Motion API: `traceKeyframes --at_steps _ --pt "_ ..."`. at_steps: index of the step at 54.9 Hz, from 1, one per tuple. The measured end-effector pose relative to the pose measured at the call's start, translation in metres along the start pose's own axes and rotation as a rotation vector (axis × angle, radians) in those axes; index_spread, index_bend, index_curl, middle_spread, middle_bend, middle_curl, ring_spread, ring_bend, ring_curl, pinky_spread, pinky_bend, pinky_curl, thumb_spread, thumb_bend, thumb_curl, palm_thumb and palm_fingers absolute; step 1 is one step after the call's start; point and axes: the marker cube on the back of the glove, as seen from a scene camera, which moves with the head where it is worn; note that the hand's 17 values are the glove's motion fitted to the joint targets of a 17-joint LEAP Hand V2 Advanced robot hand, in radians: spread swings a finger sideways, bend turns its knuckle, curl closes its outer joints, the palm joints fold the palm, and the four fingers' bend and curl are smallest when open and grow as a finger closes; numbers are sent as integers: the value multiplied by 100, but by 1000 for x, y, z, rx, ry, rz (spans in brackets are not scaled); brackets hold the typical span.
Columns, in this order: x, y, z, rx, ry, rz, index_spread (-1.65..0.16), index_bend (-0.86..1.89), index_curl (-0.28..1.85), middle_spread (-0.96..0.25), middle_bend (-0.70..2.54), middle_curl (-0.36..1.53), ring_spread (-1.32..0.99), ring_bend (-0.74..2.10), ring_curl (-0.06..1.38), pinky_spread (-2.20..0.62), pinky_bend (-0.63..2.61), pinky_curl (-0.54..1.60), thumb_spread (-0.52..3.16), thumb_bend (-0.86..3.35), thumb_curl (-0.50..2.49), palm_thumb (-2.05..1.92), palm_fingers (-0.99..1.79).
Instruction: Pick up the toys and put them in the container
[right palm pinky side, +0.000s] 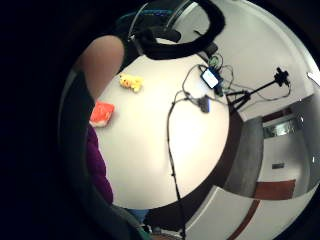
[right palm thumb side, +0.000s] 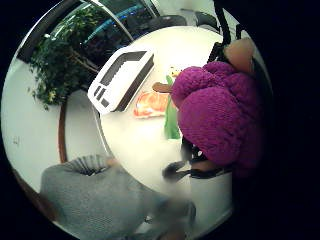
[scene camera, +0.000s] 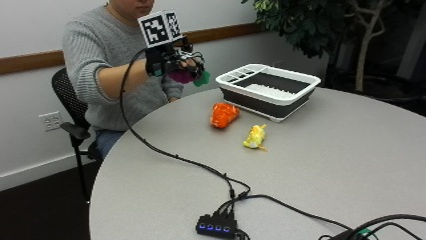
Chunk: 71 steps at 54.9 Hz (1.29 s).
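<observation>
- The purple knitted toy, with a green part showing, is up in the air, held in the gloved right hand above the table and short of the container.
- The orange toy and the yellow toy lie on the table beside the container, apart from each other.
- No toy shows inside the container, so I judge all three drops remain.
- The fingers are curled round the purple toy, which fills the thumb-side palm view.
</observation>
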Motion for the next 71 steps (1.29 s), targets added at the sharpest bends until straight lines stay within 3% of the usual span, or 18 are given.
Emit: traceKeyframes --at_steps 5,9,14,26,32,37,40,44,49,71 --pt "-26 -24 -1 -12 -78 -39 -37 37 43 -23 96 59 -53 86 40 -2 25 28 134 13 46 42 59" --pt "-57 -63 7 -17 -110 -180 -37 37 45 -23 97 60 -54 86 41 -2 25 29 132 12 47 42 58" --pt "-130 -113 13 -11 -246 -181 -37 36 46 -23 98 60 -54 87 41 -2 25 29 131 9 47 42 58" --pt "-219 -202 48 17 24 -160 -38 33 48 -24 100 61 -53 80 40 -1 29 32 138 3 43 34 51" --pt "-241 -208 72 -54 -40 -224 -38 30 49 -24 100 61 -52 79 40 -1 30 32 140 1 41 33 49" --pt "-235 -213 108 -118 56 -66 -38 28 49 -24 100 60 -52 79 40 -1 31 33 142 0 40 33 47" --pt "-240 -205 126 -200 -11 -128 -37 16 48 -25 91 58 -50 78 41 0 40 36 140 -4 37 26 29" --pt "-226 -200 145 -250 89 -95 -36 11 45 -25 76 54 -46 80 43 1 53 41 135 -5 35 17 10" --pt "-242 -189 148 -268 -163 -149 -34 11 40 -23 53 46 -40 77 41 1 67 43 129 -4 33 8 -5" --pt "-202 -170 123 -243 -172 -175 -34 17 36 -23 47 43 -31 73 38 3 67 40 128 -1 31 4 -1"
